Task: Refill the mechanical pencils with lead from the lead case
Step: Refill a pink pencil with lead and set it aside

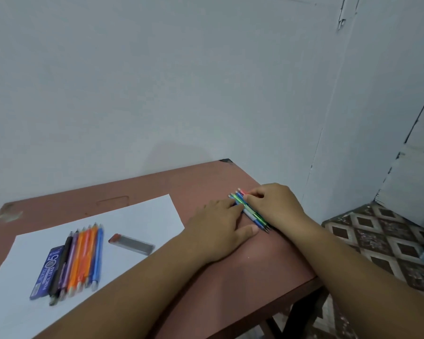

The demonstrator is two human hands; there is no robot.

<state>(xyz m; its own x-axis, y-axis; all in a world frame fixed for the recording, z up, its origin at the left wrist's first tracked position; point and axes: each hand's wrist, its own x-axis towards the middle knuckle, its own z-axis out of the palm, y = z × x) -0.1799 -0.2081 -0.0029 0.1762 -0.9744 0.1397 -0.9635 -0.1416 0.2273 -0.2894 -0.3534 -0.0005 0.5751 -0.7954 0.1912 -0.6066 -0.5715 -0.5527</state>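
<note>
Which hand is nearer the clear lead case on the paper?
Left. The left hand lies to the right of the lead case, fingers at the pencil bundle. The right hand is farther, beyond that bundle.

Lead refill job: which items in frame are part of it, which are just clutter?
Job:
- pencil bundle under both hands, left hand, right hand
- row of pencils on the paper
- clear lead case
- blue lead box

Lying about:
- white paper sheet
- table
- patterned floor
</note>
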